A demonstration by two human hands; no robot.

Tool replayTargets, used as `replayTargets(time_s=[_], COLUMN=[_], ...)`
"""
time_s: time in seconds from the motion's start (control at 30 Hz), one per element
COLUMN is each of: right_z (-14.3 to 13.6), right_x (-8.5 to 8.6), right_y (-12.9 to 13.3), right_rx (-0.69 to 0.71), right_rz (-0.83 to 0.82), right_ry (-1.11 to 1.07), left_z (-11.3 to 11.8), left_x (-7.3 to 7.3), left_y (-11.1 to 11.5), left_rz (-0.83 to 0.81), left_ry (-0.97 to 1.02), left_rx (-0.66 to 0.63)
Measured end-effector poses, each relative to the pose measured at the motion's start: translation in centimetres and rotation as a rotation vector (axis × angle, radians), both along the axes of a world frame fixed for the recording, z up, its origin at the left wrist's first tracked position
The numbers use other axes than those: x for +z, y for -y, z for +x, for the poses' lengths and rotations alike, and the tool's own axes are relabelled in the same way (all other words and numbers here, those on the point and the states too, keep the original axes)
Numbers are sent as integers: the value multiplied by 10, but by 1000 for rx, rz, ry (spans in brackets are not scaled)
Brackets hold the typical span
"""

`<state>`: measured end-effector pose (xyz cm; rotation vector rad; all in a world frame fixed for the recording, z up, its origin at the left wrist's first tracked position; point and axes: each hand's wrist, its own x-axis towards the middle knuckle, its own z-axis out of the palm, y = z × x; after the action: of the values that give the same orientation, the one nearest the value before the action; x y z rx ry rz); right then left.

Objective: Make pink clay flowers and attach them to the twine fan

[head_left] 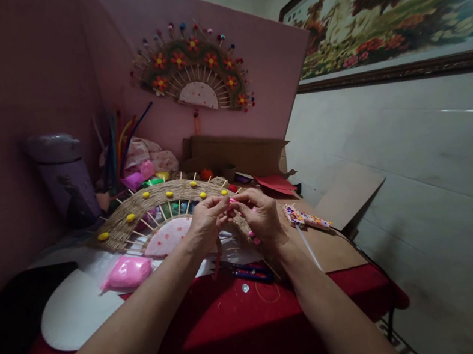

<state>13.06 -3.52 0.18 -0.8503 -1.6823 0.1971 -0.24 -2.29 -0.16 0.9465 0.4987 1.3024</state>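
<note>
My left hand [210, 221] and my right hand [265, 214] meet over the right part of a half-round fan [156, 200]. Fingertips of both pinch a small bit of pink modelling clay [232, 202]. The fan is twine woven over thin sticks, with yellow clay dots [169, 194] along its band and a white, pink-dotted half disc [169, 237] at its base. Small pink clay pieces [254, 237] sit on its right end, beside my right hand. A bag of pink clay [127, 272] lies left of my left hand. My hands hide part of the fan.
Scissors [251, 272] and a clear bead [245, 288] lie near the front edge of the red cloth [225, 319]. A flower-patterned glue gun [308, 218] rests on cardboard [337, 254] at right. A purple tumbler [66, 182] stands back left; a finished fan [197, 71] hangs behind.
</note>
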Motion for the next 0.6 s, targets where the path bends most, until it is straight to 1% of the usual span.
replayTargets(time_s=[0.1, 0.23, 0.33, 0.43, 0.6], right_z=[-2, -3, -3, -2, -2], right_x=[-3, -5, -4, -2, -2], right_y=[-3, -7, -8, -5, -3], right_rx=[36, 122, 131, 150, 144], right_rz=[-60, -228, -302, -328, -332], right_ry=[-99, -320, -421, -441, -342], left_z=[1, 3, 3, 3, 1], left_x=[2, 5, 7, 8, 6], left_y=[1, 3, 5, 6, 4], left_rz=[-17, -30, -48, -55, -54], left_ry=[17, 58, 72, 67, 59], left_rx=[-30, -49, -52, -48, -28])
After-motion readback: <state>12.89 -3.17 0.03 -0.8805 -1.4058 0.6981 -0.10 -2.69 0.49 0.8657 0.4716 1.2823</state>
